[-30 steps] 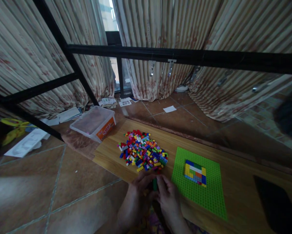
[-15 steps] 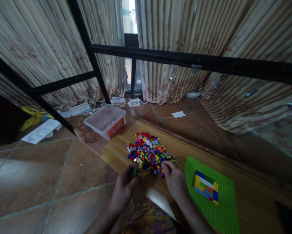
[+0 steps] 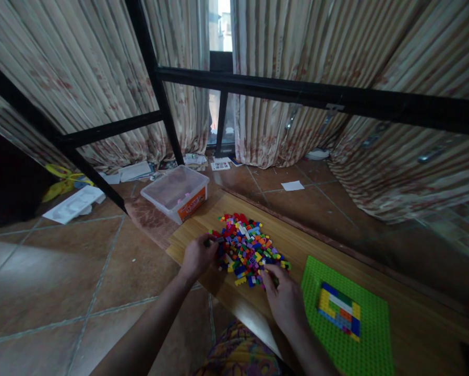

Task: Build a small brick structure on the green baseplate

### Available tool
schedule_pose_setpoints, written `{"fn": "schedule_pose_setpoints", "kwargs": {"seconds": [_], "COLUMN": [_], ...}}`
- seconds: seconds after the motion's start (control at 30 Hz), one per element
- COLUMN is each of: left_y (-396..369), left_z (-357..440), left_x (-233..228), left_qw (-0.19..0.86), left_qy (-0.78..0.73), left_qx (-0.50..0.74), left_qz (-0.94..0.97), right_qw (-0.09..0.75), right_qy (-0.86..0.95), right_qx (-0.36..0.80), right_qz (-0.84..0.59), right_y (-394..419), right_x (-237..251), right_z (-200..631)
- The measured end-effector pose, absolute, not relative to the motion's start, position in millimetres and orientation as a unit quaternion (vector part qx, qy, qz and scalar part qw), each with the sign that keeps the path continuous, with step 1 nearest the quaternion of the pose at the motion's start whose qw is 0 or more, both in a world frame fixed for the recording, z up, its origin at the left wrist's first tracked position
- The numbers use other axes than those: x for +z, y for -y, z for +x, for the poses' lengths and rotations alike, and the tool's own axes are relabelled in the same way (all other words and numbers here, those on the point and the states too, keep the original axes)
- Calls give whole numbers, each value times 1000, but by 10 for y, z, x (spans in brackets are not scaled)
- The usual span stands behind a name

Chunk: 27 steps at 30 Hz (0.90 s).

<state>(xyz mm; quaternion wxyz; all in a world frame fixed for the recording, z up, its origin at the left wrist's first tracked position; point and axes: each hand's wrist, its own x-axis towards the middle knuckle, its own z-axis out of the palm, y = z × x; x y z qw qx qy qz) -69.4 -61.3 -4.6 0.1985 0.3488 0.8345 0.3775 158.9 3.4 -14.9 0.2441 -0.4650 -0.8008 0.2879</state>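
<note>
My left hand (image 3: 198,256) is at the left edge of a heap of small coloured toy building bricks (image 3: 245,248). Its fingers are closed, with a dark green brick (image 3: 207,243) partly showing between them and a grey brick (image 3: 219,239) at the fingertips. At the near right side of the heap, my right hand (image 3: 284,297) has thumb and forefinger pinched together; what they hold is hidden. To its right lies a green baseplate (image 3: 310,279), bearing a low rectangular build (image 3: 339,309) of blue, yellow, white, green and orange bricks.
Heap and baseplate lie on a wooden board (image 3: 228,284). A clear plastic box (image 3: 175,190) with an orange label stands beyond its left end. A black metal frame (image 3: 257,82) crosses before striped curtains (image 3: 297,42). White packaging (image 3: 73,204) and papers lie on the tiled floor.
My left hand has moved forward from the near side to the heap's left edge, carrying the green brick. My right hand stays by the heap's near right side. The view has shifted slightly left.
</note>
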Motion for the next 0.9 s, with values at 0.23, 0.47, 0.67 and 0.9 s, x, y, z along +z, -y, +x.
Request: {"fn": "schedule_pose_setpoints", "kwargs": {"seconds": [0.23,0.47,0.67,0.9], "left_y": [400,341,324,640], "left_z": [-804,-840,-912,-671], "left_x": [-39,-64,29,154], "left_qw": [176,162,207,414], "left_qy": [-848,-842,-827,-699], "left_qx": [271,260,327,513], "left_qz": [419,443,409,278], "right_qw": [265,258,208,226], "right_qy": [795,812,839,839], "right_qx": [329,328,324,306], "right_qz": [-436,-407,-384,-390], "right_y": [159,327,459,424], "right_x": [-203,-361,-479,-460], "right_z": [1652,1830,1811,1751]}}
